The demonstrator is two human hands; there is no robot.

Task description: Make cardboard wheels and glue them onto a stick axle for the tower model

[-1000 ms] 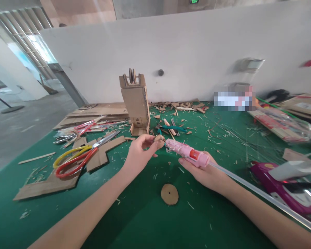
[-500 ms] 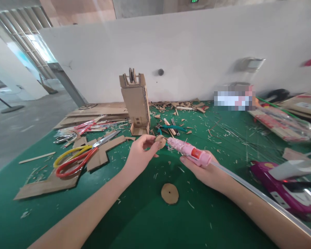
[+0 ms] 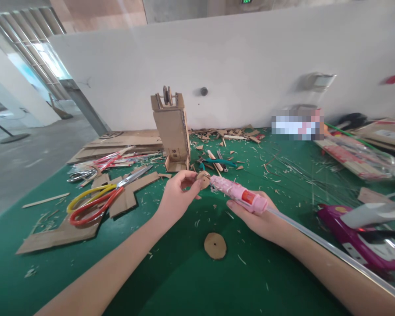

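Observation:
Between the thumb and fingers of my left hand point(image 3: 181, 192) is a small round cardboard disc point(image 3: 203, 180), held upright above the table. My right hand point(image 3: 258, 217) grips a pink hot glue gun point(image 3: 238, 193), a long clear glue stick point(image 3: 329, 250) running out of its back along my forearm. The gun's nozzle points left and sits at the disc's edge; whether it touches cannot be made out. A larger cardboard disc point(image 3: 215, 252) with a small centre hole lies flat on the table below my hands. Behind my left hand stands a cardboard tower point(image 3: 170, 131) with a wheel on top.
Scissors with yellow and red handles point(image 3: 97, 199) lie on cardboard offcuts point(image 3: 62, 235) at the left. Teal-handled pliers point(image 3: 220, 162) lie beyond my hands among scraps. A purple power strip point(image 3: 355, 241) with plugs stands at the right. A white wall point(image 3: 237, 66) borders the back.
The glue gun has shifted very slightly left against the small disc. Both hands keep their hold, and the larger disc stays where it was.

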